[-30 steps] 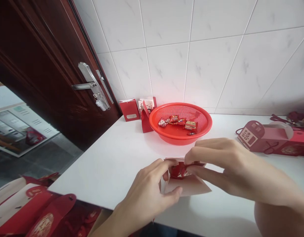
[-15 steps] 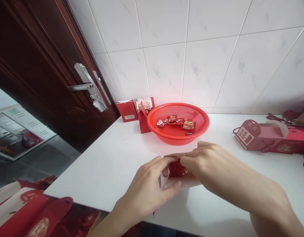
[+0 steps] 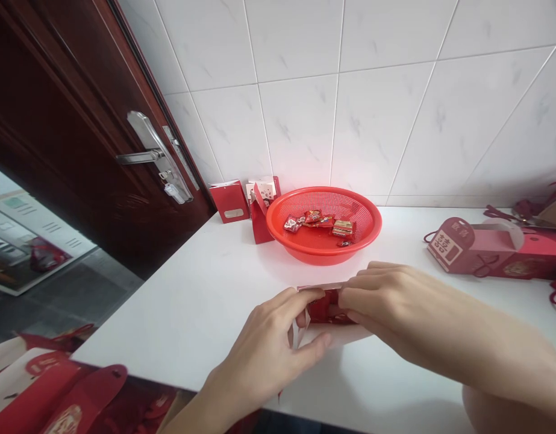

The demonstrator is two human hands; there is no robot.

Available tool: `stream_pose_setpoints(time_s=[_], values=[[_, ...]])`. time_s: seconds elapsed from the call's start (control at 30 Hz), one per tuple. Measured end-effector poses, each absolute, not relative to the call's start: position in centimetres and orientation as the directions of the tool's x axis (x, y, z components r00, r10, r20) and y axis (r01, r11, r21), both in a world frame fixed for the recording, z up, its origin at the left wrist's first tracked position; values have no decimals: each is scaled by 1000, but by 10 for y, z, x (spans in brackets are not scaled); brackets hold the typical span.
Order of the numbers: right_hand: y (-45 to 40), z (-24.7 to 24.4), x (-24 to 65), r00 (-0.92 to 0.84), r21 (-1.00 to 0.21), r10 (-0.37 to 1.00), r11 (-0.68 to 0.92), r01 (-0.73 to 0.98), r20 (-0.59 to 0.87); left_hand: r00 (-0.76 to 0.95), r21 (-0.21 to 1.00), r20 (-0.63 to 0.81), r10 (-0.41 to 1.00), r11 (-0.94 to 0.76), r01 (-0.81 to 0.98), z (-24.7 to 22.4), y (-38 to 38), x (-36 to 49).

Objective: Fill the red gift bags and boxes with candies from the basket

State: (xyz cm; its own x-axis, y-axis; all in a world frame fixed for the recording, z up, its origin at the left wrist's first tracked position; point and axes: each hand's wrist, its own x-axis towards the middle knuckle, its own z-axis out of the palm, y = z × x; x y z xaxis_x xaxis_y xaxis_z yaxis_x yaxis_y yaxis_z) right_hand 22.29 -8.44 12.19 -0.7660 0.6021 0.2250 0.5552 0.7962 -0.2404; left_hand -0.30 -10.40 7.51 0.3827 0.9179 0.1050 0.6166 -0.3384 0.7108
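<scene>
Pinching red card box w/ both hands: L hand narrow at side, R hand narrow at top, holding folds together; red basket behind.

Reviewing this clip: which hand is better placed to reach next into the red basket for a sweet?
Probably the right hand: its fingers lie closer to the red plastic basket than the left hand does. Both hands are on the folded red paper box, so it would have to let go first.
</scene>
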Motion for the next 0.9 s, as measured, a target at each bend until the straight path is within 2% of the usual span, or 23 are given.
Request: stream_pose_setpoints(time_s=[0.1, 0.2, 0.37, 0.43, 0.53, 0.63, 0.67, 0.7, 0.9], values=[[-83, 135, 231, -783, -330, 577, 804, 494, 232, 394, 710, 91, 915, -337, 619, 72, -102, -6], [-76, 149, 247, -733, -445, 612, 768, 461, 298, 382, 688, 76, 921, -325, 649, 69, -98, -11], [-43, 153, 275, -412, -617, 773, 634, 466, 483, 417, 696, 23, 909, -314, 646, 67, -81, -18], [-19, 148, 280, -329, -706, 838, 545, 452, 436, 474, 727, 33, 880, -347, 593, 68, -72, -18], [28, 141, 275, -383, -773, 884, 435, 461, 268, 564, 755, 80, 822, -419, 504, 70, -59, -18], [83, 136, 259, -485, -688, 870, 407, 601, 91, 586, 778, 105, 804, -434, 455, 71, -48, -18], [101, 134, 253, -487, -593, 873, 400, 699, 15, 579, 786, 114, 807, -430, 445, 71, -46, -20], [118, 132, 247, -472, -446, 879, 396, 802, -68, 571, 792, 127, 811, -429, 435, 69, -44, -21], [183, 102, 216, -344, -143, 895, 315, 938, -285, 516, 803, 211, 831, -448, 393, 50, -42, -35]])
